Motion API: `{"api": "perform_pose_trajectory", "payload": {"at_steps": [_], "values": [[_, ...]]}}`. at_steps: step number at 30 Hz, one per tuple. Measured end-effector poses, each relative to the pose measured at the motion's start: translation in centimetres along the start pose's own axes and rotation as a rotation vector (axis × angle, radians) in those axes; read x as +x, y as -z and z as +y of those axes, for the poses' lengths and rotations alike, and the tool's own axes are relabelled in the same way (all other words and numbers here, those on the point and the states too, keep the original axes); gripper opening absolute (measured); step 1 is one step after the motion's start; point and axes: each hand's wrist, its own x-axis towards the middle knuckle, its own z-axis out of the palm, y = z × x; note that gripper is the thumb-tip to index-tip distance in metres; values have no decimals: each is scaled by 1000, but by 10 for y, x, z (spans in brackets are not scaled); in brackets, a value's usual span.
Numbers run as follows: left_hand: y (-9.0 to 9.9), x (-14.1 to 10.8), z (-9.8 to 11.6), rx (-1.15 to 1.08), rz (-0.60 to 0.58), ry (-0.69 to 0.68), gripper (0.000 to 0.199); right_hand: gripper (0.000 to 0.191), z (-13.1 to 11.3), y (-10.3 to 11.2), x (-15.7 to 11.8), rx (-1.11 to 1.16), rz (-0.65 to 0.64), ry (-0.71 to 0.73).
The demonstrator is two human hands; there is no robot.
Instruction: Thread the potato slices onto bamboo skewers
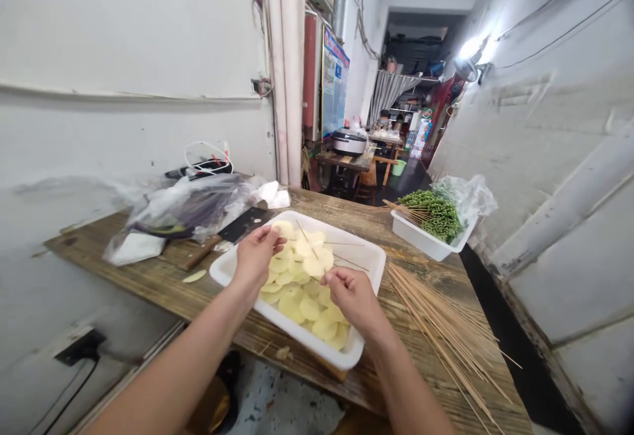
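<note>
My left hand [257,250] is closed in a pinch on a thin, pale yellow potato slice [283,228] above the back left of a white tray [369,257]. Over the tray's right side, the closed fingers of my right hand [354,293] pinch near the lower end of a thin bamboo skewer [306,238]. That skewer slants up and left across pale slices; its end in my fingers is partly hidden. Many potato slices [302,300] lie loosely heaped in the tray beneath both hands. More skewers rest among the slices, toward the tray's far right side.
Loose bamboo skewers [446,336] fan out on the wooden table [198,290] at right. Behind them stands a white bin [426,243] of skewered green vegetables [436,214]. At left are a cleaver [240,225], a stray slice [195,276] and plastic bags [193,200].
</note>
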Motion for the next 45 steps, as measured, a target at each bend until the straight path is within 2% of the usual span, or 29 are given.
{"api": "perform_pose_trajectory", "payload": {"at_steps": [2, 3, 6, 8, 11, 14, 16, 18, 21, 25, 27, 30, 32, 34, 36, 39, 41, 43, 45], "values": [[1, -4, 0, 16, -77, 11, 41, 26, 1, -1, 0, 34, 49, -2], [1, -7, 0, 61, -182, 13, 41, 27, 2, -1, 1, 67, 96, -6], [-1, -17, 0, 316, -617, -23, 42, 28, 3, -2, 1, 172, 225, -19], [-3, -23, 0, 507, -778, -122, 41, 27, 2, -2, 1, 194, 232, -21], [-6, -30, 3, 821, -940, -372, 31, 26, 0, -2, 1, 201, 229, -28], [-10, -38, 10, 1067, -1009, -577, 30, 25, -2, -1, 0, 214, 232, -31], [-13, -45, 15, 1167, -1082, -548, 27, 25, -3, -1, -1, 231, 228, -31], [-18, -52, 16, 1314, -1174, -406, 30, 24, -4, 0, -1, 246, 223, -28], [-26, -63, 10, 1511, -1218, -279, 40, 23, -5, 1, -1, 252, 214, -22], [-32, -68, -5, 1603, -1239, -290, 43, 24, -5, 2, -2, 250, 200, -32], [-31, -66, -7, 1583, -1288, -308, 34, 24, -5, 2, -2, 241, 201, -25], [-27, -61, -3, 1496, -1361, -291, 15, 25, -4, 2, -2, 245, 204, -6], [-24, -56, 2, 1408, -1379, -261, 10, 24, -4, 1, -2, 266, 201, -3], [-21, -51, 5, 1315, -1347, -237, 13, 24, -3, 1, -1, 275, 205, 1], [-18, -44, 6, 1194, -1309, -156, 16, 24, -2, 0, -1, 273, 212, 10], [-13, -35, 4, 977, -1279, 94, 20, 22, 0, -1, 0, 267, 230, 13], [-10, -32, 3, 863, -1271, 219, 29, 22, 0, -1, 0, 267, 237, 13], [-8, -31, 2, 811, -1292, 238, 43, 23, 1, -1, 1, 269, 239, 15], [-7, -32, 3, 826, -1359, 205, 44, 23, 2, -2, 1, 269, 237, 15]]}}
